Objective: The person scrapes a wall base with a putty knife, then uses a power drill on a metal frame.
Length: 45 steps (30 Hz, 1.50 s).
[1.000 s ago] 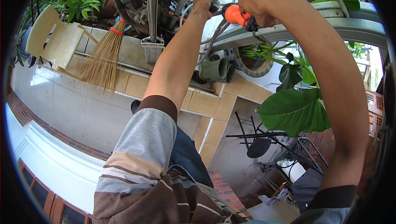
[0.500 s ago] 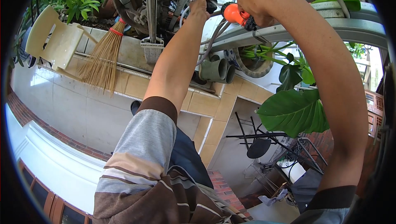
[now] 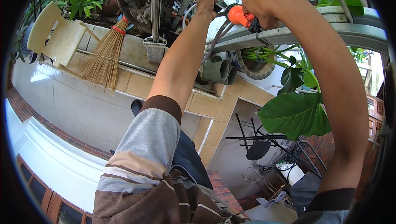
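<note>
At the top of the view, my right hand is closed round an orange-and-black tool with a rounded orange body; its exact kind does not show. The tool's dark end points left, toward my left hand. That hand's fingers are bent at a small dark part beside the tool's tip, and what they grip is mostly hidden. A pale thin hose or cable loops just left of my left hand. Grey metal rails run below my right hand.
A straw broom and a cream plastic chair are at left, near a long-handled scoop. Grey-green boots or pipes stand below my hands. A potted plant spreads its large leaves at right, above a black folding stool.
The view has shifted slightly. My left hand has moved a little right and down, its fingers now more bent. The orange-and-black tool stays in my right hand.
</note>
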Tool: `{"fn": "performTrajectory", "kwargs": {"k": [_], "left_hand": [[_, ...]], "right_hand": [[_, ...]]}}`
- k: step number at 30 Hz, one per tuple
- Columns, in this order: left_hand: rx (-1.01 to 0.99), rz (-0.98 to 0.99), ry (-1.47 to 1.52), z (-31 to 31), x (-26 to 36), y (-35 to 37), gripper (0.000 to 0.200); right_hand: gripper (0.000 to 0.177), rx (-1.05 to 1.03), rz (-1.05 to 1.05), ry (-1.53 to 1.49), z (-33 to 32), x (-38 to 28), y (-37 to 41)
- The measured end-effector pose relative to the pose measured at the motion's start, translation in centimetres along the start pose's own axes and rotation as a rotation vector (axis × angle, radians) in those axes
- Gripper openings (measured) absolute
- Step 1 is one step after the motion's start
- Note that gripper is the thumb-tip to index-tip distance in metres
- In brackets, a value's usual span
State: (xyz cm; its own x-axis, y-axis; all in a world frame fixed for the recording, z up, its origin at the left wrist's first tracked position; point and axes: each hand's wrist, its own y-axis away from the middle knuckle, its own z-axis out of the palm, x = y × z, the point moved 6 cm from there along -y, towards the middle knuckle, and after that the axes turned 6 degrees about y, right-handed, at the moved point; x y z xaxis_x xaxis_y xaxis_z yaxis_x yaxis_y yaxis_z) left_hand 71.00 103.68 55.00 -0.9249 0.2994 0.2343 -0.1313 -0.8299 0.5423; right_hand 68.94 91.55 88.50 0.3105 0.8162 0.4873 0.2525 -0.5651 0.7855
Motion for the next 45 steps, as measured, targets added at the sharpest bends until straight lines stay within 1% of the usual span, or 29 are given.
{"fn": "performTrajectory", "kwargs": {"k": [1, 3, 4, 5, 7, 8, 10, 11, 12, 14, 17, 19, 20, 23, 26, 28, 29, 30, 32, 35, 38, 41, 42, 44, 45], "left_hand": [[-0.006, 0.024, -0.037, 0.2, 0.2, 0.4, 0.019], [0.052, 0.043, -0.074, 0.8, 1.0, 2.2, 0.015], [0.083, 0.05, -0.093, 0.8, 1.2, 2.7, 0.014], [0.065, 0.004, 0.017, 0.8, 1.3, 3.1, 0.013], [0.024, -0.088, 0.236, 0.9, 1.8, 3.5, 0.014], [0.023, -0.189, 0.288, 0.5, 1.0, 2.5, 0.019], [-0.189, -0.213, 0.314, -0.9, -0.9, -3.0, 0.016], [-0.296, -0.224, 0.325, -1.1, -1.5, -4.6, 0.015], [-0.198, -0.11, 0.224, -1.2, -1.5, -4.5, 0.012], [-0.038, -0.057, 0.029, -1.3, -1.2, -4.0, 0.011], [-0.031, -0.106, 0.037, -1.0, -0.9, -3.2, 0.033], [-0.193, -0.147, 0.005, -0.4, -1.0, -2.2, 0.035], [-0.177, -0.143, 0.066, -0.3, -1.1, -2.0, 0.033], [-0.045, 0.055, -0.036, 0.5, 0.1, 0.6, 0.03], [0.197, -0.133, -0.092, 1.0, 1.7, 3.3, 0.039], [0.302, -0.114, -0.124, 1.2, 1.8, 4.0, 0.041], [0.308, -0.096, -0.16, 1.1, 1.7, 3.7, 0.04], [0.316, -0.079, -0.196, 1.1, 1.7, 3.6, 0.039], [0.242, -0.029, -0.307, 0.7, 1.2, 1.2, 0.032], [0.368, -0.076, -0.331, 0.4, 0.3, -0.4, 0.024], [0.252, -0.022, -0.316, 1.1, 0.2, -0.3, 0.024], [0.06, -0.068, -0.087, 2.6, 1.1, 1.0, 0.023], [0.062, -0.179, -0.019, 2.9, 1.3, 2.4, 0.021], [-0.05, -0.184, 0.013, 2.9, 0.7, 0.9, 0.015], [-0.106, -0.185, 0.029, 2.7, 0.4, -0.3, 0.012]], "right_hand": [[0.045, 0.016, 0.0, -0.004, 0.0, 0.0, 0.0], [0.045, -0.038, 0.044, -0.026, 0.5, 0.4, -0.6], [0.045, -0.107, 0.085, -0.046, 1.0, 0.6, -1.7], [0.045, -0.175, 0.125, -0.065, 1.4, 0.8, -2.3], [0.046, -0.188, 0.164, -0.066, 1.6, 1.0, -2.7], [0.046, -0.196, 0.182, -0.068, 1.7, 1.0, -2.7], [0.046, -0.212, 0.162, -0.048, 1.6, 0.8, -2.6], [0.045, -0.22, 0.152, -0.039, 1.5, 0.7, -2.6], [0.045, -0.224, 0.147, -0.024, 1.5, 0.6, -2.7], [0.046, -0.234, 0.141, 0.008, 1.6, 0.6, -3.0], [0.044, -0.127, 0.127, -0.086, 1.6, 1.2, -2.8], [0.033, -0.232, 0.09, -0.158, 1.9, 1.5, -3.0], [0.027, -0.285, 0.072, -0.194, 2.0, 1.7, -3.3], [0.014, -0.441, 0.016, -0.296, 2.1, 2.1, -3.5], [0.015, -0.492, 0.057, -0.322, 2.2, 2.2, -3.3], [0.014, -0.479, 0.149, -0.297, 2.4, 1.8, -3.5], [0.014, -0.471, 0.198, -0.283, 2.4, 1.8, -3.5], [0.014, -0.422, 0.175, -0.295, 2.2, 1.8, -3.1], [0.013, -0.321, 0.131, -0.317, 1.4, 2.0, -2.1], [0.012, -0.432, 0.062, -0.33, 1.9, 2.1, -2.8], [0.012, -0.483, 0.015, -0.34, 2.2, 2.1, -3.4], [0.011, -0.401, 0.034, -0.363, 2.0, 2.1, -3.2], [0.011, -0.423, 0.045, -0.347, 2.1, 2.3, -3.2], [0.012, -0.464, 0.057, -0.318, 2.3, 2.2, -3.4], [0.013, -0.447, 0.072, -0.33, 2.1, 2.3, -3.3]]}}
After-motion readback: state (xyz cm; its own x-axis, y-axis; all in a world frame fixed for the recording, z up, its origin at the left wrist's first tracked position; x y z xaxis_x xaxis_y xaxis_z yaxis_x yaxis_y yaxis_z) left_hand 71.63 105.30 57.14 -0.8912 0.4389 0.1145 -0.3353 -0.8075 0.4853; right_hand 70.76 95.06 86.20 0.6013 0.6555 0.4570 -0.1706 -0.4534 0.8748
